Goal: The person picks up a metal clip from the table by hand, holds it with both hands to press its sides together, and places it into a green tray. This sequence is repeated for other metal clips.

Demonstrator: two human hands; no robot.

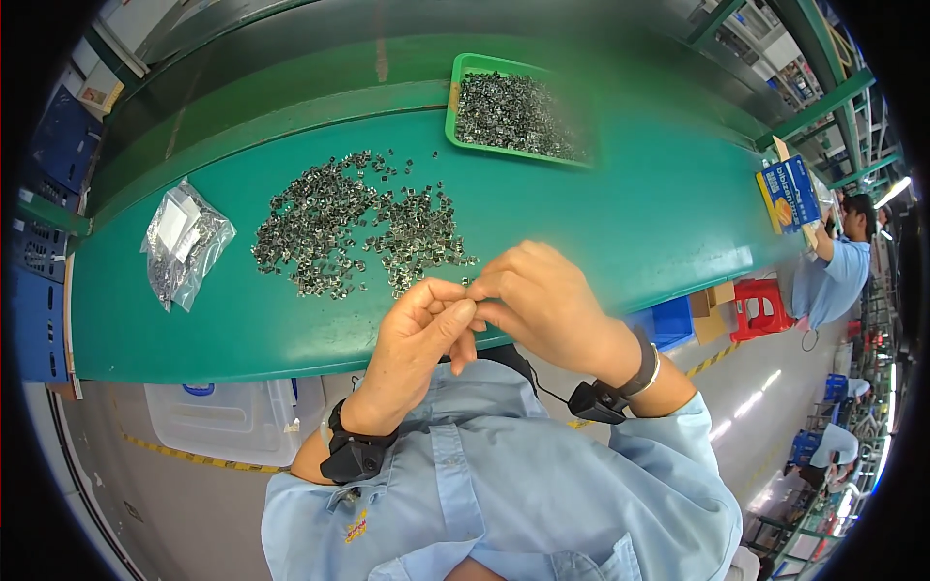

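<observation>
Over the near edge of the green table, my left hand and my right hand meet fingertip to fingertip. Both are pinched closed; whatever sits between the fingers is too small and covered to make out. Just beyond them lies a loose pile of small dark metal parts, shiny and squarish. A second, lighter cluster of the parts reaches close to my fingertips. Farther back, a green tray holds many more such parts.
At the table's left lies a clear plastic bag with parts and white paper. A blue and yellow box stands at the right end, near another person. A red stool, a blue bin and a clear storage box are below.
</observation>
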